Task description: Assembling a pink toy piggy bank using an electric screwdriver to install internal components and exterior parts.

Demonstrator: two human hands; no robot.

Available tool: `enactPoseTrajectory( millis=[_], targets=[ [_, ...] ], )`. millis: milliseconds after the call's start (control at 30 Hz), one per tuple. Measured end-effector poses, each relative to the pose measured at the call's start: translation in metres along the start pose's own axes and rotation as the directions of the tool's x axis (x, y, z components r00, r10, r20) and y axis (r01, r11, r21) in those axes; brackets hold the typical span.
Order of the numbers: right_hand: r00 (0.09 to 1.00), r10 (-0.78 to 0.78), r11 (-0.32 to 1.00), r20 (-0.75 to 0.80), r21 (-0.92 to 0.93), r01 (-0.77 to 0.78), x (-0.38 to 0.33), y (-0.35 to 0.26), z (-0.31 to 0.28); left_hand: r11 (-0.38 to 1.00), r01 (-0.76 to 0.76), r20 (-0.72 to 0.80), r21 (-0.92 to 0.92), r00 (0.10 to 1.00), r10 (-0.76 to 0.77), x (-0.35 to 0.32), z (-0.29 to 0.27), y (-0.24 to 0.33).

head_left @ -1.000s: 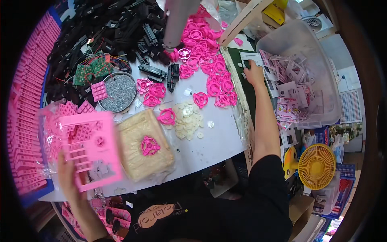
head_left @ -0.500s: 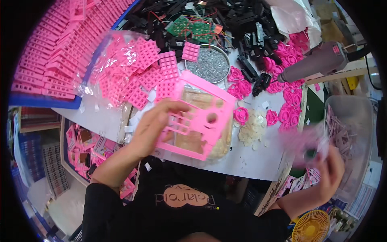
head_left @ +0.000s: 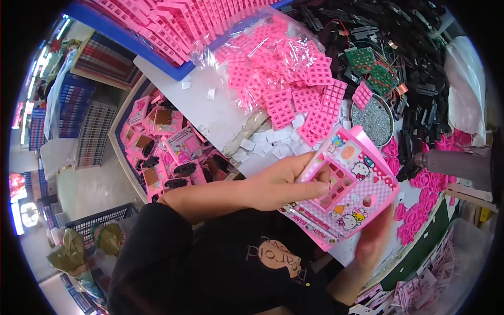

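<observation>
A pink plastic panel [head_left: 336,223] with printed cartoon pictures, a grid of square holes and a round hole faces up, tilted, in front of my body. More plain pink plastic shows behind its upper right edge. My left hand [head_left: 286,184] is closed on its left side, thumb over the square holes. At the panel's lower right edge is my right hand [head_left: 374,239], blurred, its fingers hidden behind the panel. Beyond the panel lie pink keypad pieces [head_left: 278,102], partly inside a clear plastic bag, and scattered small white squares [head_left: 273,144].
A blue tray [head_left: 157,58] holds rows of pink frames at the far left. A box [head_left: 118,139] of assembled pink panels stands lower left. A round tin [head_left: 386,142] of small metal bits, black parts, green circuit boards [head_left: 380,79], a grey power screwdriver [head_left: 457,165] and pink rings [head_left: 420,218] lie right.
The view has swung left. My right hand has come in from the right bin side to the panel. A printed face now shows where the plain pink frame was in my left hand.
</observation>
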State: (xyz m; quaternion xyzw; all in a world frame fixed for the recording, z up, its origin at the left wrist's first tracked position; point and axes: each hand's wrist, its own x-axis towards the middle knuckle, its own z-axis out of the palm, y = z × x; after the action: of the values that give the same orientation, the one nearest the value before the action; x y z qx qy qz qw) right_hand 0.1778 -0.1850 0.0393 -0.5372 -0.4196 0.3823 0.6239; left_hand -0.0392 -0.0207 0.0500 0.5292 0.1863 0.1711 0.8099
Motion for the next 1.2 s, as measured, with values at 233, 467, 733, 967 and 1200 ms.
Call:
enactPoseTrajectory(
  millis=[233,467,733,967,1200],
  targets=[
    [0.961,0.040,0.993,-0.273,0.119,-0.008,0.004,0.033,0.049,0.623,-0.207,-0.314,0.754,0.720,0.619,0.007,0.006,-0.039],
    [0.997,-0.006,0.995,-0.078,0.101,0.014,0.012,0.026,0.058,0.485,-0.090,-0.188,0.870,0.848,0.495,0.008,-0.009,-0.036],
    [0.987,-0.038,0.995,-0.155,0.082,0.052,0.014,0.024,0.059,0.591,-0.204,-0.178,0.780,0.834,0.523,0.011,-0.012,-0.054],
    [1.000,-0.012,1.000,-0.018,-0.006,0.012,0.016,0.020,0.047,0.676,-0.141,-0.229,0.723,0.875,0.428,0.010,-0.004,-0.051],
    [0.993,-0.116,0.993,-0.005,0.034,0.116,0.019,0.023,0.045,0.414,-0.206,-0.075,0.887,0.820,0.568,0.011,-0.002,-0.053]
  ],
)
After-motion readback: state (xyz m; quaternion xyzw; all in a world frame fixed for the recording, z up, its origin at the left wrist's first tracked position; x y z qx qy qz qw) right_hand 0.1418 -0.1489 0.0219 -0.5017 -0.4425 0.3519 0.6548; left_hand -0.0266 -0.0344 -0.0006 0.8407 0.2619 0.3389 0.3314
